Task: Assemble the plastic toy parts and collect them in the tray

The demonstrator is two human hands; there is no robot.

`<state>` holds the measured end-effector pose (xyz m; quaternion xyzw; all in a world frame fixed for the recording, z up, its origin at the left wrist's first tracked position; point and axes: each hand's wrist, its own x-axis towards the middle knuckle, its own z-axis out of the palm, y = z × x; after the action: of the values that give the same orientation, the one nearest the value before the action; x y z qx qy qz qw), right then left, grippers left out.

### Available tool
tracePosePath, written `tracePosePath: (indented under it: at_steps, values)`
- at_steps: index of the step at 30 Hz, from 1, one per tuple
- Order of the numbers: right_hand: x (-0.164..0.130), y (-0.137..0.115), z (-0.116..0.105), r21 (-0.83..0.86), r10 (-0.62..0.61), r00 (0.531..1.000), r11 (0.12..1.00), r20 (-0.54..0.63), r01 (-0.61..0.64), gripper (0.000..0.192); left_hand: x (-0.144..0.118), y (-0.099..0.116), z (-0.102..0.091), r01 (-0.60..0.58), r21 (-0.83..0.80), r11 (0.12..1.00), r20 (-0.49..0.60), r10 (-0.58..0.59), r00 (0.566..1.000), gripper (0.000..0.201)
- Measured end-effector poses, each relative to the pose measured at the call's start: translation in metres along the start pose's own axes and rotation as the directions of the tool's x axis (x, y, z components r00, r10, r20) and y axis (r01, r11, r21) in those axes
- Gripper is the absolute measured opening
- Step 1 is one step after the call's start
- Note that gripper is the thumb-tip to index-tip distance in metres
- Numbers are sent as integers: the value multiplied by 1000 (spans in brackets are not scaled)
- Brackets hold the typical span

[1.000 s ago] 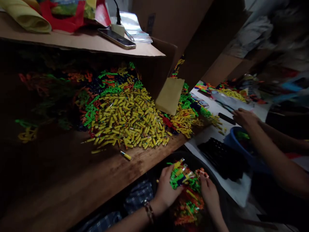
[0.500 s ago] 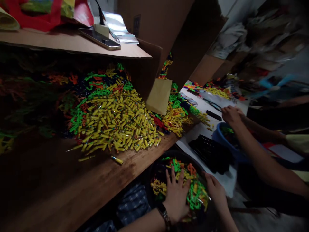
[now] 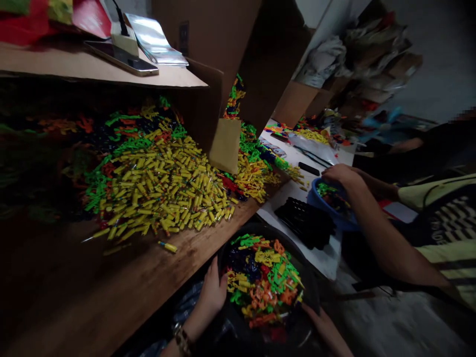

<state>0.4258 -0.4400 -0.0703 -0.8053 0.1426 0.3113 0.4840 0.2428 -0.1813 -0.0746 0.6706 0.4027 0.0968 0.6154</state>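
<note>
A dark round basin (image 3: 309, 278) sits low in front of me, filled with small plastic pieces (image 3: 269, 272) in green, yellow, orange, red and dark blue. My left hand (image 3: 212, 291), with a bracelet at the wrist, is closed on the basin's left rim, its thumb on the inner side. On the opposite side my right hand (image 3: 323, 322) grips the right rim; its fingers are partly hidden. Beside the basin, on the wooden table (image 3: 148, 287), lies a heap of small yellow tubes (image 3: 167, 186), one loose tube (image 3: 168, 246) near the edge.
Above the heap, a cardboard shelf (image 3: 178, 78) bears a phone (image 3: 122, 58). Cardboard panels (image 3: 275, 64) rise behind. To the right, a co-worker's hands (image 3: 342, 174) are over a blue basin (image 3: 316, 201) beside black plastic trays (image 3: 307, 223) on a white table (image 3: 269, 210).
My left hand has left the pieces inside the basin and moved left onto its rim. My right hand stays on the right rim. The view has shifted right.
</note>
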Motion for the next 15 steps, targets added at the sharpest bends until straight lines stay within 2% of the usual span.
tracePosePath:
  at_steps: [3,6,9,11,13,15]
  values:
    - [2,-3,-11,-78,-27,997,996,70,32,52,11,19,0,114,-213,970,100,-94,991,57]
    - [3,-18,-35,-115,-78,985,989,152,96,42,4,30,-2,129,-263,956,145,-93,985,46]
    - [-5,-37,-62,-193,-62,973,975,224,106,37,-21,27,-3,138,-342,930,115,-105,988,45]
    - [-17,-47,-73,-242,-37,972,966,234,94,33,-40,24,-5,117,-424,898,54,-104,993,55]
    - [-32,-55,-72,-188,-39,976,979,212,80,34,-56,27,-10,93,-506,857,39,-85,996,64]
    - [-47,-64,-63,-43,-56,979,997,195,65,41,-65,34,-18,79,-544,835,35,-72,997,68]
